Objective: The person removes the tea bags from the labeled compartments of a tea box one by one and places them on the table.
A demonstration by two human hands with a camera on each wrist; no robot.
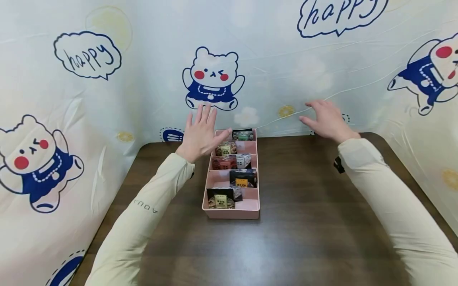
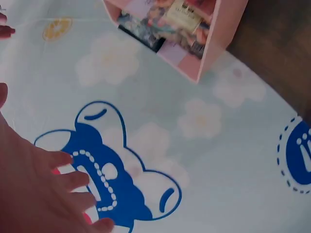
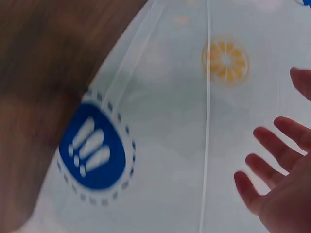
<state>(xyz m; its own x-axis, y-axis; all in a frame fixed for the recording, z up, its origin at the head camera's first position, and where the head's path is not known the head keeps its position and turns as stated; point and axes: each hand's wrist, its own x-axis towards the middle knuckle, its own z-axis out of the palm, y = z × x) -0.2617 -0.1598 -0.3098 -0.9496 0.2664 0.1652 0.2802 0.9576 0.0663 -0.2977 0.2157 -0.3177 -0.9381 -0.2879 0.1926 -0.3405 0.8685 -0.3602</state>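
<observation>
A long pink divided box (image 1: 232,214) stands on the table, its compartments in a row running away from me. Small printed packets sit in it: one with a pale label (image 1: 221,201) in the nearest compartment, a black one with an orange label (image 1: 241,179) behind that, red and grey ones farther back. My left hand (image 1: 201,137) is raised, fingers spread, overlapping the box's far left side in the head view and holding nothing. Off to the right of the box, my right hand (image 1: 328,120) hovers over the table's far edge with relaxed, parted fingers and nothing in them.
The dark wooden table (image 1: 293,238) extends around the box on all sides. Behind it and at both sides hangs a pale curtain (image 1: 272,79) printed with bears and the word "happy". Long pale sleeves cover both forearms.
</observation>
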